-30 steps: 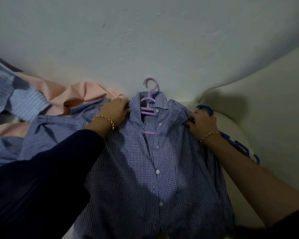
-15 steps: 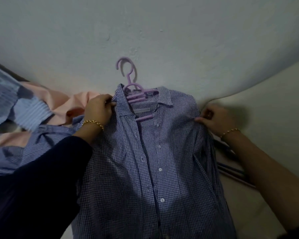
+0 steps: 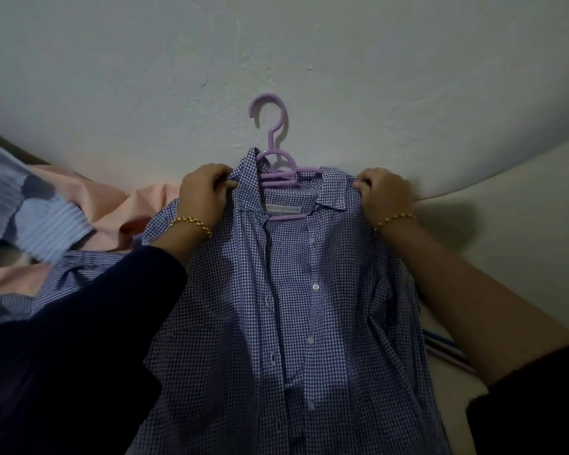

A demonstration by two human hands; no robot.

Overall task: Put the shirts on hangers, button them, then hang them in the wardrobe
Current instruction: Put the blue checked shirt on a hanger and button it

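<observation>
Both our hands are gripping the checked shirt [image 3: 276, 323]. Our left hand [image 3: 204, 195] is pinching the shoulder fabric just left of the lilac hanger [image 3: 271, 139], and our right hand [image 3: 386, 198] is clutching the opposite shoulder just right of it, fingers curled into the cloth. We are holding the shirt on the hanger, front facing us, collar uppermost around the hanger's neck. Its long axis is running straight down from the hanger toward us, the hem dropping out of view. The hanger's hook is pointing up, opening leftward, against the pale wall [image 3: 276, 44]. Left of the hanger and lower, a peach cloth [image 3: 112, 205] and a striped shirt [image 3: 76, 274] are lying crumpled.
</observation>
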